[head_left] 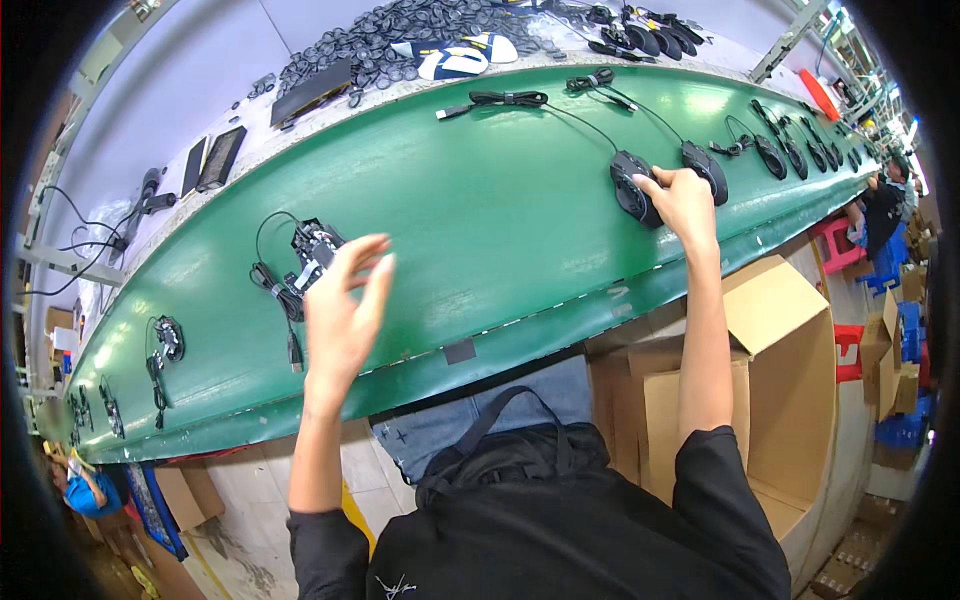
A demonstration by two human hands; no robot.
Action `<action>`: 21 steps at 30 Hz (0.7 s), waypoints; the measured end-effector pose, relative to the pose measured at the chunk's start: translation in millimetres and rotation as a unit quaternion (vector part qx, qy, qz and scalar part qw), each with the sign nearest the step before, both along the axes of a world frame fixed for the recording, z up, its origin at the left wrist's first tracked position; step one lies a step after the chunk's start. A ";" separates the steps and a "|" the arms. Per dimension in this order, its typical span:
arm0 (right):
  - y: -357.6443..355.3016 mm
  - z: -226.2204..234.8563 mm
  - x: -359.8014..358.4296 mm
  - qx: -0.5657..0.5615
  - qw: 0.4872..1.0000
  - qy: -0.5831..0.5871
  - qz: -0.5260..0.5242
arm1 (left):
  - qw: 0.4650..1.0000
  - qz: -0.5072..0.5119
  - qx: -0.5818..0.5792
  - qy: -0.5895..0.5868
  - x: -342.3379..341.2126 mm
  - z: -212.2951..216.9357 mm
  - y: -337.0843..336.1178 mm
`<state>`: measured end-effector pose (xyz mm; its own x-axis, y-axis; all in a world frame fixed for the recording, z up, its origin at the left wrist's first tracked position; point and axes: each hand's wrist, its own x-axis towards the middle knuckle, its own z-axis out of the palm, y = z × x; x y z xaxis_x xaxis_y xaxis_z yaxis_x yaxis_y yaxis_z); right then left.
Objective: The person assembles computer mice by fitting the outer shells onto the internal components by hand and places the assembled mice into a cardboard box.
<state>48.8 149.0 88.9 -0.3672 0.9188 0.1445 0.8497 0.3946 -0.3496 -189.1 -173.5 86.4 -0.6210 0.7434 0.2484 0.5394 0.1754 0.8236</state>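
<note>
Mouse under right hand: black computer mouse [632, 188] on the green conveyor belt [480, 220], far right of centre, long axis running away from the body, cable trailing off up-left across the belt.
Right hand: right hand [684, 200] stretched out, fingers laid over the mouse's near-right flank, touching it; whether actually clamped or only resting, cannot tell.
Second mouse: another black mouse [706, 168] just beside the right hand, on its far side, nearly touching the knuckles.
Open assembly: unfinished mouse base [314, 248] with bare innards and a coiled cable, left of centre on the belt, just beyond the left fingertips.
Left hand: left hand [345, 305] raised above the belt's near edge, fingers spread wide, holding nothing; open assembly lies up and to the left of it, close but apart.
Nearer hand: left for the open assembly, right for the finished mouse; the two well apart along the belt.
Further down the line: bundled cables [508, 98] near the belt's far edge, a row of black mice [790, 152] toward the right end, more open bases [165, 340] toward the left end.
Beyond the belt: pale table [200, 70] with a heap of small dark parts [400, 35] and flat black trays [220, 158].
Below: open cardboard boxes [780, 350] by the right side, none in the way of either hand.
</note>
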 end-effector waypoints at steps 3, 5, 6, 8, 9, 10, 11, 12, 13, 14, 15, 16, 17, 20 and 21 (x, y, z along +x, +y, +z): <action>15.5 12.2 -2.4 0.006 0.991 -0.128 0.047 | 0.992 0.104 0.049 -0.055 16.4 -19.1 -48.3; 18.2 14.8 -10.9 0.003 0.982 -0.172 0.080 | 0.984 0.159 0.054 -0.062 30.3 -35.7 -76.4; 15.9 18.4 -13.9 -0.001 0.980 -0.182 0.075 | 0.980 0.185 0.049 -0.053 37.2 -44.2 -85.1; 16.2 21.8 -18.2 0.003 0.973 -0.207 0.103 | 0.975 0.213 0.033 -0.057 42.7 -58.8 -89.6; 15.4 20.3 -15.8 0.003 0.972 -0.217 0.093 | 0.972 0.232 0.028 -0.005 43.1 -63.3 -88.4; 12.6 19.6 -14.7 0.002 0.970 -0.225 0.092 | 0.967 0.250 0.023 0.049 43.3 -66.8 -85.6; 7.6 18.8 -12.8 0.009 0.972 -0.222 0.072 | 0.961 0.271 0.006 0.048 43.6 -61.9 -78.3; 4.5 19.6 -12.1 0.017 0.974 -0.218 0.053 | 0.962 0.270 0.003 0.041 44.9 -58.9 -76.6; 3.2 24.6 -13.9 0.012 0.974 -0.222 0.055 | 0.960 0.270 -0.023 0.062 45.9 -56.3 -75.4; 1.6 24.3 -13.8 0.014 0.973 -0.225 0.049 | 0.959 0.266 -0.044 0.084 43.1 -57.0 -73.6; 0.2 23.1 -13.9 0.009 0.975 -0.219 0.047 | 0.962 0.261 -0.030 0.078 42.2 -59.1 -77.5; -2.3 22.9 -14.9 0.004 0.976 -0.211 0.045 | 0.964 0.257 -0.020 0.067 40.0 -62.5 -82.3; -7.9 24.6 -17.3 0.011 0.969 -0.239 0.054 | 0.966 0.254 -0.015 0.053 39.8 -63.1 -84.9; 9.0 -14.6 1.3 0.194 0.951 -0.178 0.163 | 0.969 0.245 -0.002 0.023 40.0 -61.1 -85.4; 13.1 -17.3 -2.2 0.155 0.949 -0.197 0.193 | 0.971 0.240 0.000 0.014 39.7 -61.2 -86.4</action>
